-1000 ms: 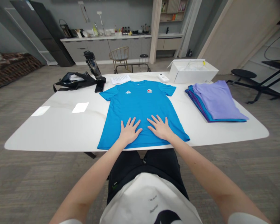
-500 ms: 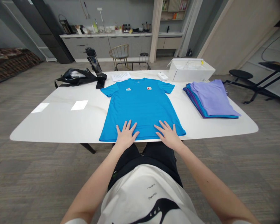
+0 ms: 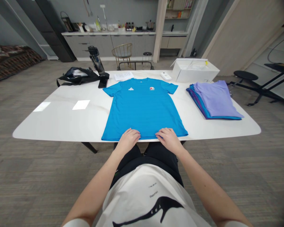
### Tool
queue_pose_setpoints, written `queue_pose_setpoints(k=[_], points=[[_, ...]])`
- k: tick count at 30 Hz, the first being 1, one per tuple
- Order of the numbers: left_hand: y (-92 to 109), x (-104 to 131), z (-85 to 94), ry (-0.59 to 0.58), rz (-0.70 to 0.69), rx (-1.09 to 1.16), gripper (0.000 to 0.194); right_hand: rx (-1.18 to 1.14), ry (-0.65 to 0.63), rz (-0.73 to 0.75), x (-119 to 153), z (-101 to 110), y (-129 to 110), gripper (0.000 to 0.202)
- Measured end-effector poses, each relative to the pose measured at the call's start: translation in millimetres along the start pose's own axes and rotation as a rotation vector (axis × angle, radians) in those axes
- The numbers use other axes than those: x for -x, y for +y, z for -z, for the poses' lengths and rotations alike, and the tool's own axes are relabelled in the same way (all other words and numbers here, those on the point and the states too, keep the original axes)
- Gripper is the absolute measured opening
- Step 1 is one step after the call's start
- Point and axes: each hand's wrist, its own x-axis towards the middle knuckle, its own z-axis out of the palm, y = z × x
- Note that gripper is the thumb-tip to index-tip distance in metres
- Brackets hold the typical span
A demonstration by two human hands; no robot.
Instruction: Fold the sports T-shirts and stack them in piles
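Note:
A blue T-shirt [image 3: 144,108] lies flat and front up on the white table, its collar at the far side and its hem along the near edge. Small logos mark its chest. My left hand [image 3: 129,138] is at the hem left of the middle, fingers drawn together and curled on the cloth. To the right of it, my right hand [image 3: 169,138] pinches the same hem in a like way. The thumbs are partly hidden, and a stretch of hem shows between the hands.
Folded lavender, blue and purple clothes [image 3: 214,101] are stacked on the table's right. Behind them stands a white box [image 3: 195,71]. A black bag [image 3: 78,75], a dark bottle [image 3: 96,60], a phone [image 3: 102,83], a paper sheet [image 3: 123,76] and a small white device [image 3: 166,76] lie along the far side.
Both hands have gone from spread flat on the lower shirt to fingers drawn together and curled at the hem. The shirt still lies flat.

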Motion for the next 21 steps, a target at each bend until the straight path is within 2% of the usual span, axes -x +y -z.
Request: queue_pose_setpoints(k=[4,11,13,21], points=[[4,0,1.7,0.006,-0.060,-0.107,0.023,0.077,-0.005,0.042,0,-1,-3,0.035],[13,-3,7.5,0.018,-0.014,-0.177,0.019,0.076,0.008,0.019,-1,6,-13,0.032],[15,-4,7.8,0.029,-0.010,-0.187,0.020,0.070,0.029,0.001,-3,6,-19,0.036],[17,-7,8.9,0.063,0.002,-0.176,0.022,0.138,0.093,-0.107,-24,-7,-44,0.028]])
